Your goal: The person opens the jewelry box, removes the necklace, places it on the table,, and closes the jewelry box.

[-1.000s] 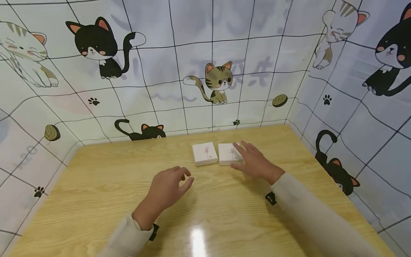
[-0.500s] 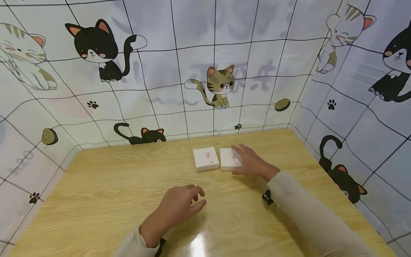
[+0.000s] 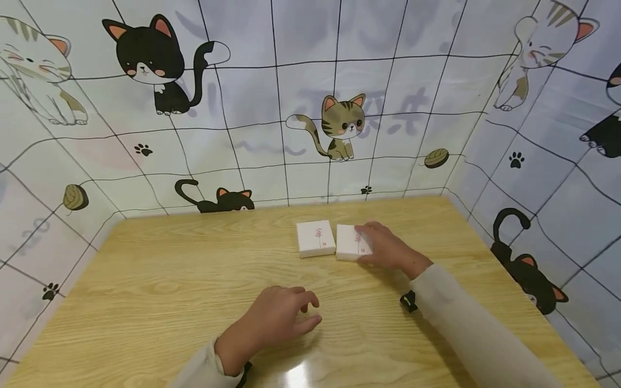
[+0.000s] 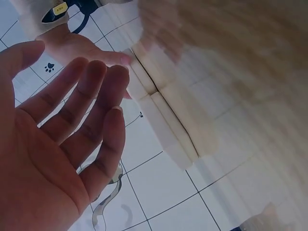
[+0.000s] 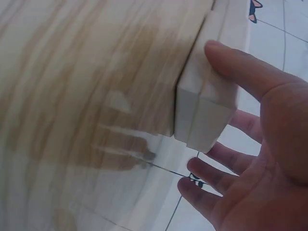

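Note:
Two small white lidded cardboard boxes with a pink flower print lie side by side on the wooden table: a left box and a right box, a thin gap between them in the head view. My right hand grips the right box from its right end, the thumb on the near side and the fingers round the far side. In the right wrist view the seam of its lid shows on the box. My left hand hovers nearer the front with loosely bent fingers, holding nothing.
A cloth printed with cats and grid lines stands up behind the table and along both sides. The table's back edge runs close behind the boxes. A bright light reflection lies on the front of the tabletop.
My right hand has closed in from above onto the right box and now grips its end. The left hand has moved right and slightly nearer the front. Both boxes stay on the table.

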`<state>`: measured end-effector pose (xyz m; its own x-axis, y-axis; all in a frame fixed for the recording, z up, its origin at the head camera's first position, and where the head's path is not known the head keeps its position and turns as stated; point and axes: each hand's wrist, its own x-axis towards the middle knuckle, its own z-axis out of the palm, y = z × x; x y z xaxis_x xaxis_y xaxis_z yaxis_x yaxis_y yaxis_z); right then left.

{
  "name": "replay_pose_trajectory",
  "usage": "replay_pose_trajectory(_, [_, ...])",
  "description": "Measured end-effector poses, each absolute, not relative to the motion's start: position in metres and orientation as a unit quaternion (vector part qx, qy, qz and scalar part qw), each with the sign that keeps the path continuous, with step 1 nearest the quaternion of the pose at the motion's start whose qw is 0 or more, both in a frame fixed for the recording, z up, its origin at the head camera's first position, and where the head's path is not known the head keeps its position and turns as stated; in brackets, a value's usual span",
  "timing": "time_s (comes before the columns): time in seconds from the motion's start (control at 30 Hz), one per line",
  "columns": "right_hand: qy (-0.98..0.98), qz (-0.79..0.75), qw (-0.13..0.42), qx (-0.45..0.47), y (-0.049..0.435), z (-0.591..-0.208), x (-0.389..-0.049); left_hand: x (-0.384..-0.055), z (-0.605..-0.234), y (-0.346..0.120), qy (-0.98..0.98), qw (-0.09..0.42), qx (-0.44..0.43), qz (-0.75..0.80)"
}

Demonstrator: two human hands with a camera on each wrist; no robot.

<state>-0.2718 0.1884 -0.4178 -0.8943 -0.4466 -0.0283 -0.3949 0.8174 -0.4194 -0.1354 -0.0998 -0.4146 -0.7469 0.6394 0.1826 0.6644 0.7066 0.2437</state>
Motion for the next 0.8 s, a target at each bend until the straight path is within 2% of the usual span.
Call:
replay_pose_trajectory(0.33, [0.958, -0.206, 0.061, -0.19, 0.183, -0.421, -0.252, -0.135, -0.417, -0.103, -0.926, 0.029, -0.35, -0.142])
replay_pose_trajectory(0.8, [0.966, -0.153, 0.041, -0.202, 0.164, -0.415, -0.203, -0.134, -0.412, -0.104, -0.938, 0.051, -0.325, -0.105])
